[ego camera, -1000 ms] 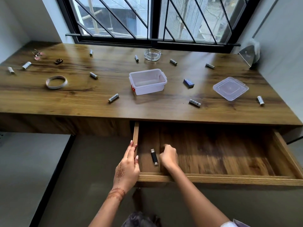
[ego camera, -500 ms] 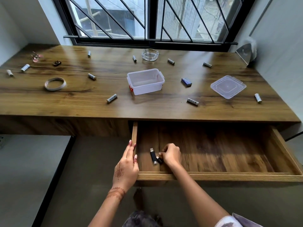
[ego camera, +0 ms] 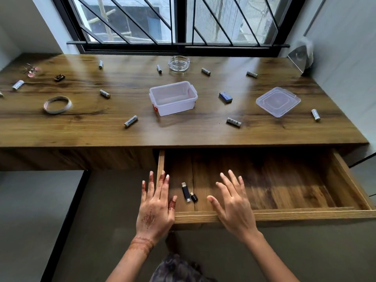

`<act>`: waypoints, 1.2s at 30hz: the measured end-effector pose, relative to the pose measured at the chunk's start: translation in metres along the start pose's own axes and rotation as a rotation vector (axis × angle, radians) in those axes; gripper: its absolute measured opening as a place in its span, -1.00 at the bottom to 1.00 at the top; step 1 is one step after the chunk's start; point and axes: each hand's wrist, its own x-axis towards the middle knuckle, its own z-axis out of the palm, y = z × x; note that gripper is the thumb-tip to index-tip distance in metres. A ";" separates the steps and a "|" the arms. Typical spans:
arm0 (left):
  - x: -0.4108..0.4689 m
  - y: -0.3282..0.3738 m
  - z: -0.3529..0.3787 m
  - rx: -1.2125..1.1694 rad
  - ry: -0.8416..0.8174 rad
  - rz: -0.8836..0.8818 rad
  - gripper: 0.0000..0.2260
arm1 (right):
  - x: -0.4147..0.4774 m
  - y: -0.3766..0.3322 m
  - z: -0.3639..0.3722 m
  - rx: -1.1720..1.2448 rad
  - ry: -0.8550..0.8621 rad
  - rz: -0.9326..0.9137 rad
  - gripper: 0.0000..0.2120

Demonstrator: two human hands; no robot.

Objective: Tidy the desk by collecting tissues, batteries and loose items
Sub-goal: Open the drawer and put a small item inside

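Overhead, a wooden counter [ego camera: 183, 131] stands under a barred window [ego camera: 179, 21], between pale walls. On it lie scattered batteries [ego camera: 131, 121], an open plastic box [ego camera: 173, 98] near the middle, its lid [ego camera: 278, 101] well apart to the right, a glass ashtray [ego camera: 178, 63] near the window, a blue eraser [ego camera: 225, 97] and a tape ring [ego camera: 57, 104] on the left. Below the counter's edge a drawer [ego camera: 284, 213] is pulled out. Inside, near its left front corner, a black USB stick [ego camera: 185, 191] lies with its cap [ego camera: 194, 197] just beside it. The left hand [ego camera: 155, 208] rests flat over the drawer's left wall, fingers straight, grasping nothing. The right hand [ego camera: 234, 206] hovers over the drawer front, fingers spread, released and empty, near the stick but apart from it.
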 end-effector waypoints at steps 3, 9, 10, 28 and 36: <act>0.006 -0.002 -0.001 -0.017 -0.013 0.012 -0.44 | 0.007 -0.001 0.001 -0.037 -0.027 -0.102 -0.25; 0.031 -0.010 -0.001 0.002 -0.048 0.118 -0.20 | 0.031 0.007 -0.001 -0.062 -0.093 -0.243 0.09; 0.037 -0.011 -0.001 0.021 -0.057 0.142 -0.14 | 0.037 0.008 -0.001 -0.054 -0.101 -0.232 0.11; 0.139 -0.020 0.000 0.029 -0.086 0.190 -0.13 | 0.136 0.030 0.027 -0.127 -0.006 -0.251 -0.07; 0.147 -0.032 0.014 0.099 0.162 0.280 -0.35 | 0.144 0.037 0.051 -0.194 0.359 -0.312 -0.31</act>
